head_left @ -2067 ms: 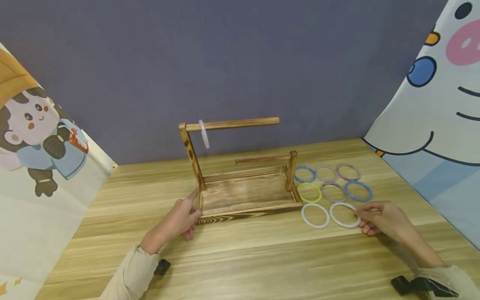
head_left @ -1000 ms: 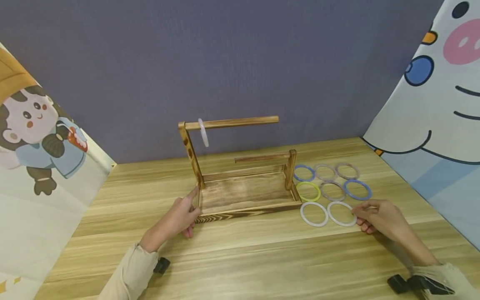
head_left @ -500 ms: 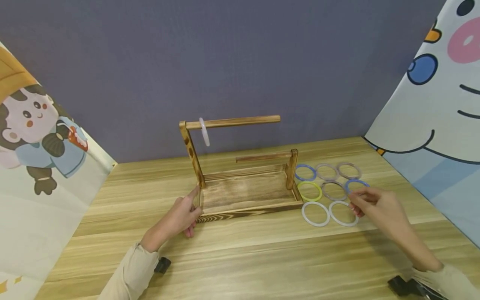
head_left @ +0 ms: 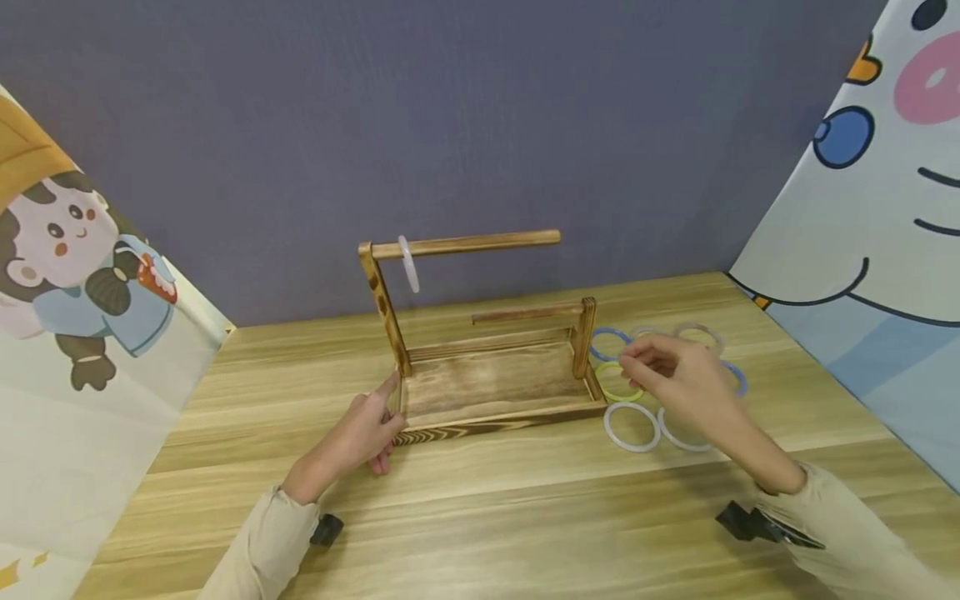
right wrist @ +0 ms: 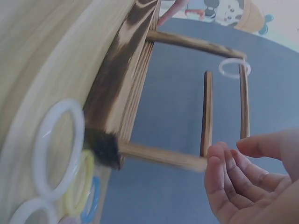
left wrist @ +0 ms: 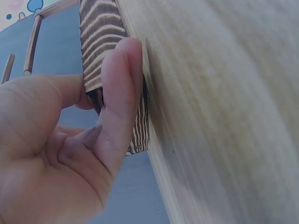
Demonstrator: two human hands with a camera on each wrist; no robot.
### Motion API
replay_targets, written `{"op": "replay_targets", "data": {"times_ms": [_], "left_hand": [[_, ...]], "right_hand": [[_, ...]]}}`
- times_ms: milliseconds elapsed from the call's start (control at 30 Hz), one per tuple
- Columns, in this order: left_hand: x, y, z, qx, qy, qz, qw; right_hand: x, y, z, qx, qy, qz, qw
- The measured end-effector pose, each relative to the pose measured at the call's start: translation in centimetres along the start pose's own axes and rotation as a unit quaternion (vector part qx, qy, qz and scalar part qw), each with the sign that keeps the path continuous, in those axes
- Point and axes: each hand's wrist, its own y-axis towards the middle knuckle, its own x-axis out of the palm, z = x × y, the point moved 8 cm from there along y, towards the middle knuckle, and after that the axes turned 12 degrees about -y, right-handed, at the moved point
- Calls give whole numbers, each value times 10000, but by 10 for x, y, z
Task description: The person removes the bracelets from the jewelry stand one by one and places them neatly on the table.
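Observation:
A burnt-wood rack (head_left: 495, 387) with a tray base and two rods stands mid-table. One pale ring (head_left: 408, 264) hangs on its upper rod (head_left: 480, 242). My left hand (head_left: 388, 402) grips the tray's front left corner, thumb and fingers pinching the wood (left wrist: 100, 28). My right hand (head_left: 636, 357) hovers above the rings lying right of the rack, its fingers curled. In the right wrist view the hand (right wrist: 229, 149) shows nothing between its fingers, though part of it is cropped. Below it lie a white ring (head_left: 632, 427), a yellow ring (head_left: 618, 382) and a blue ring (head_left: 607, 342).
More rings lie behind the right hand, among them a blue one (head_left: 733, 375) and a clear one (head_left: 699, 333). Cartoon cloths hang at the left (head_left: 82, 275) and right (head_left: 870, 217). The wooden table (head_left: 480, 517) runs bare toward me.
My right hand has left the white ring near the front and moved up and left, over the rings beside the rack's right post. The left hand and rack have stayed put.

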Motion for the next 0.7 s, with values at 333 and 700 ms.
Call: {"op": "replay_targets", "data": {"times_ms": [333, 700], "left_hand": [[-1, -1, -1, -23, -12, 24, 10000], [-1, 0, -2, -15, -41, 32, 10000]], "right_hand": [[14, 29, -52, -676, -20, 350, 9971], [28, 54, -103, -1331, 608, 846, 9856]]}}
